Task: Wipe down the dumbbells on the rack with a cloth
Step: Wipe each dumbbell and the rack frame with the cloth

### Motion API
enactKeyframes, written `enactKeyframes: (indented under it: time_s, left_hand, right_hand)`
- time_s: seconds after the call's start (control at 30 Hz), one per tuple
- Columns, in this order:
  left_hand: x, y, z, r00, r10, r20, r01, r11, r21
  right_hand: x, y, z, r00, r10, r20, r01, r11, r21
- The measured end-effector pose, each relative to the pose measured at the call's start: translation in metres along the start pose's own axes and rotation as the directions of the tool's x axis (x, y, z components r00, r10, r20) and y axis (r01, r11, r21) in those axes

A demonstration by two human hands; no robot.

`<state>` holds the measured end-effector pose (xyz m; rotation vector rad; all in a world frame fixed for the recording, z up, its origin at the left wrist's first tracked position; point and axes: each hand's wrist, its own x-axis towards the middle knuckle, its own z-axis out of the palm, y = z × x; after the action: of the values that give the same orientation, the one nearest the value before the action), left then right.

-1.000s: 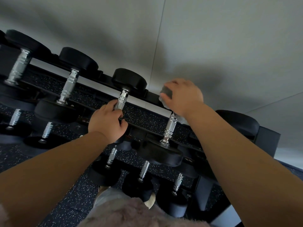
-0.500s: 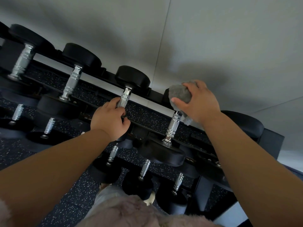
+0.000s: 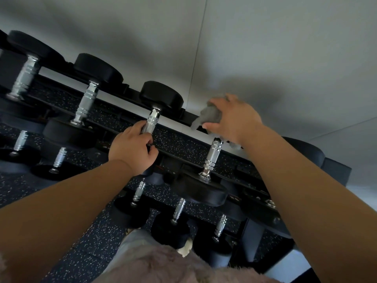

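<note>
Left hand (image 3: 130, 149) fingers wrap dumbbell handle (image 3: 152, 120); right hand (image 3: 238, 119) fingers clutch grey cloth (image 3: 210, 115).

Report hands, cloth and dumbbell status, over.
Left hand grips chrome handle of one top-row dumbbell. Right hand holds grey cloth bunched at far end of neighbouring dumbbell. No obstruction seen.

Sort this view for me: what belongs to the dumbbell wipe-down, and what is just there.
Job: grey cloth, held by the right hand; cloth-covered dumbbell; gripped dumbbell, handle in the left hand; rack.
Just there: speckled floor; grey wall; fuzzy garment.
</note>
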<state>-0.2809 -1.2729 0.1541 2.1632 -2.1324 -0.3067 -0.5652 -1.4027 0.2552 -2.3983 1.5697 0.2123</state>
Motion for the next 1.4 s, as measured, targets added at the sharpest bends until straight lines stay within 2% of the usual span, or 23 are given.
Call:
enactKeyframes:
  time_s: [0.1, 0.27, 0.37, 0.43, 0.5, 0.63, 0.73, 0.8, 0.87, 1.0, 1.1, 1.17, 1.23, 1.27, 1.33, 1.4]
  left_hand:
    - [0.000, 0.000, -0.001, 1.000, -0.007, 0.003, 0.007, 1.000, 0.006]
    - [0.000, 0.000, -0.001, 1.000, 0.000, -0.012, 0.000, 1.000, -0.012]
    - [0.000, 0.000, -0.001, 1.000, -0.003, -0.011, 0.003, 1.000, -0.017]
    - [0.001, 0.001, -0.001, 1.000, -0.001, -0.015, 0.001, 1.000, -0.024]
    - [0.000, 0.000, 0.000, 1.000, 0.002, -0.018, -0.003, 1.000, -0.027]
    - [-0.002, 0.000, -0.001, 1.000, 0.007, -0.015, -0.007, 1.000, -0.027]
    - [0.000, 0.000, -0.002, 1.000, 0.005, -0.004, -0.005, 1.000, -0.020]
    - [0.001, 0.001, -0.003, 1.000, -0.001, 0.007, 0.001, 1.000, -0.027]
    - [0.001, 0.002, -0.005, 1.000, -0.016, 0.018, 0.016, 0.999, -0.029]
    - [0.000, 0.002, -0.005, 1.000, -0.009, 0.003, 0.009, 0.999, -0.040]
    - [-0.001, 0.002, -0.003, 1.000, 0.006, -0.002, -0.006, 0.999, -0.049]
    - [0.000, 0.002, -0.004, 1.000, -0.008, 0.010, 0.008, 0.999, -0.048]
    - [0.000, 0.002, -0.006, 1.000, -0.015, 0.020, 0.016, 0.999, -0.051]
    - [0.000, 0.002, -0.006, 1.000, -0.013, 0.023, 0.015, 0.999, -0.052]
    - [0.000, 0.003, -0.007, 0.999, -0.016, 0.039, 0.018, 0.999, -0.051]
    - [0.000, 0.003, -0.009, 0.998, -0.033, 0.054, 0.036, 0.998, -0.059]
  right_hand:
    - [-0.029, 0.017, 0.006, 0.985, 0.142, -0.093, -0.128, 0.982, 0.140]
    - [-0.043, 0.033, 0.012, 0.954, 0.205, -0.217, -0.149, 0.957, 0.249]
    - [-0.044, 0.042, 0.009, 0.914, 0.299, -0.276, -0.196, 0.918, 0.346]
    - [-0.050, 0.051, 0.009, 0.900, 0.333, -0.282, -0.234, 0.914, 0.332]
    - [-0.057, 0.054, 0.012, 0.901, 0.328, -0.285, -0.235, 0.920, 0.314]
    - [-0.047, 0.028, 0.024, 0.946, 0.236, -0.224, -0.137, 0.914, 0.383]
    - [-0.028, 0.011, 0.028, 0.949, 0.138, -0.284, -0.045, 0.949, 0.311]
    - [-0.026, 0.013, 0.029, 0.934, 0.140, -0.328, -0.020, 0.939, 0.344]
    - [-0.034, 0.022, 0.035, 0.909, 0.216, -0.357, -0.050, 0.906, 0.421]
    - [-0.061, 0.032, 0.051, 0.815, 0.494, -0.302, -0.266, 0.783, 0.562]
    - [-0.068, 0.036, 0.060, 0.745, 0.642, -0.179, -0.416, 0.658, 0.627]
    - [-0.061, 0.034, 0.061, 0.697, 0.714, -0.069, -0.479, 0.535, 0.696]
    - [-0.051, 0.026, 0.061, 0.679, 0.729, -0.084, -0.385, 0.452, 0.805]
    - [-0.046, 0.018, 0.058, 0.677, 0.719, -0.155, -0.300, 0.462, 0.834]
    - [-0.040, 0.001, 0.050, 0.665, 0.677, -0.314, -0.168, 0.546, 0.821]
    - [-0.040, -0.010, 0.047, 0.678, 0.620, -0.394, -0.102, 0.610, 0.785]
